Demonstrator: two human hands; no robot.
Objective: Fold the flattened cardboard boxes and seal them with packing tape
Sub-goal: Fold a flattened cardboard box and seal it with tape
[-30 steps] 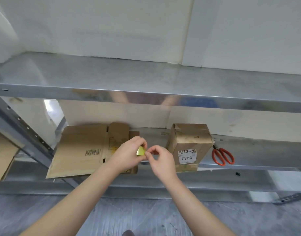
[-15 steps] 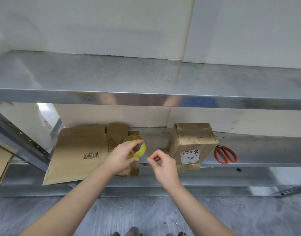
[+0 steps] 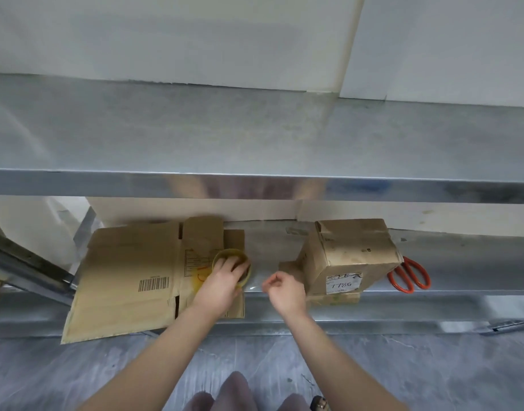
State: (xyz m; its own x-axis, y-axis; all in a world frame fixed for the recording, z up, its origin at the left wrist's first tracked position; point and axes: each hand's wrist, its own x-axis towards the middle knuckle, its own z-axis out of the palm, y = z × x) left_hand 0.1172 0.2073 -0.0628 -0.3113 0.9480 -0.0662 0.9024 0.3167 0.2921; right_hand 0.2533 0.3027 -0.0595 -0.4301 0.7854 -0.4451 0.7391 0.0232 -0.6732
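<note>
Gripping round clear tape roll (image 3: 231,264) in left hand (image 3: 222,284) | right hand (image 3: 286,292) grip pinching glossy tape strip (image 3: 255,284) | flat corrugated cardboard (image 3: 130,280) beneath

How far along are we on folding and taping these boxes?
Done: one folded box, labelled 1786, stands on the lower shelf. In hand: the left hand grips the tape roll while the right hand pinches the clear strip pulled from it. Left: the flattened cardboard beside it lies unfolded, and the scissors sit untouched.
</note>
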